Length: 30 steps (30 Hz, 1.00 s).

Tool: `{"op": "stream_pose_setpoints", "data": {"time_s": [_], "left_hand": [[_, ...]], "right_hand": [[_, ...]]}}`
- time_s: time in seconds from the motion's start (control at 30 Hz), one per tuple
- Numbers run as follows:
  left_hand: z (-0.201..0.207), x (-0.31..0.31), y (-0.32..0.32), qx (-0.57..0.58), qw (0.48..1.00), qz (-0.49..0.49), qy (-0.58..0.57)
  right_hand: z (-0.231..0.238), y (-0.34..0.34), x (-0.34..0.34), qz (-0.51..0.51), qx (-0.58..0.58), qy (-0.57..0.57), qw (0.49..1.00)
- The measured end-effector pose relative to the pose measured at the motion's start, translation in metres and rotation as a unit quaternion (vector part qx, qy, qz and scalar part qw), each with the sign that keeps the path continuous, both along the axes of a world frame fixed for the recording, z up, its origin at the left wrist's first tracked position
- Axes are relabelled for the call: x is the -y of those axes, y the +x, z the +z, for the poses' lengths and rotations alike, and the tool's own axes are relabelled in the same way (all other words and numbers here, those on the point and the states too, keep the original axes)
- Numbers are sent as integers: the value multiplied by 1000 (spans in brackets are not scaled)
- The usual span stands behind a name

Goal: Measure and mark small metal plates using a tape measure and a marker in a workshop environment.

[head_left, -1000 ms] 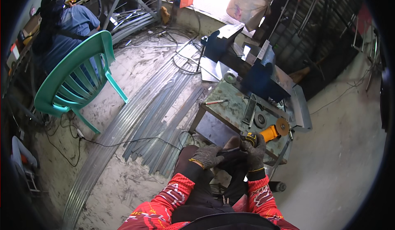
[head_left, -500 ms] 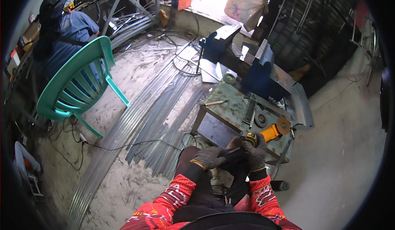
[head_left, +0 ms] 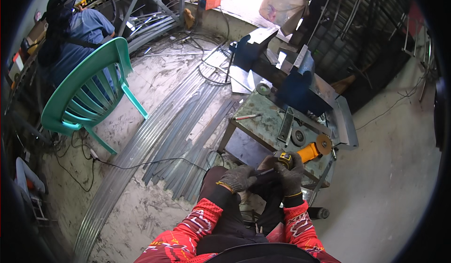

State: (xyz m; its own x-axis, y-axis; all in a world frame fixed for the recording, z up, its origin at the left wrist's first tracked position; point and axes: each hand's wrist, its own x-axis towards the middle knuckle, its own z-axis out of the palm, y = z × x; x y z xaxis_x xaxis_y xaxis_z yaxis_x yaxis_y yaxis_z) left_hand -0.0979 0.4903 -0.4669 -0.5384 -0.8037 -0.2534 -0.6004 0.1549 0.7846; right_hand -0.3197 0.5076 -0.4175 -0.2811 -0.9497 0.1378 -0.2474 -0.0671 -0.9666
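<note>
My left hand (head_left: 237, 178), in a grey knitted glove, is above my left thigh with its fingers curled in. A dark narrow thing (head_left: 264, 172) shows at its fingertips, too dark to name. My right hand (head_left: 292, 170), gloved the same way, closes around a yellow-and-black tape measure (head_left: 284, 158) near the front of a low metal table (head_left: 253, 127). Just beyond that hand lies an orange angle grinder (head_left: 308, 152), its brown disc (head_left: 323, 144) facing up. A loose grey disc (head_left: 298, 137) sits close by, beside a metal square (head_left: 285, 126).
A big blue bench vise (head_left: 296, 86) stands at the table's far side, near a white-and-red marker (head_left: 247, 117). Long metal tubes (head_left: 141, 155) cover the floor at left, crossed by a black cable (head_left: 164, 163). Behind a green plastic chair (head_left: 89, 94) sits another person (head_left: 84, 32).
The view has shifted very slightly. Both my hands keep nearly the same place, and the tape measure stays in my right hand.
</note>
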Motion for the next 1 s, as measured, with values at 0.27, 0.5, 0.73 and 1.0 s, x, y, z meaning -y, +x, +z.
{"op": "stream_pose_setpoints", "data": {"time_s": [0.27, 0.5, 0.73, 1.0], "left_hand": [[-33, 0, -27, -477, 849, 166, 152], [-37, 4, -21, -405, 892, 187, 75], [-16, 1, -19, -366, 907, 207, 25], [-11, 10, -2, -519, 812, 234, 130]], "right_hand": [[2, 16, 2, 150, -302, -224, 914], [4, 17, -2, 164, -309, -216, 912], [-5, 13, -2, 165, -287, -198, 922], [-6, 12, 2, 113, -284, -216, 927]]}}
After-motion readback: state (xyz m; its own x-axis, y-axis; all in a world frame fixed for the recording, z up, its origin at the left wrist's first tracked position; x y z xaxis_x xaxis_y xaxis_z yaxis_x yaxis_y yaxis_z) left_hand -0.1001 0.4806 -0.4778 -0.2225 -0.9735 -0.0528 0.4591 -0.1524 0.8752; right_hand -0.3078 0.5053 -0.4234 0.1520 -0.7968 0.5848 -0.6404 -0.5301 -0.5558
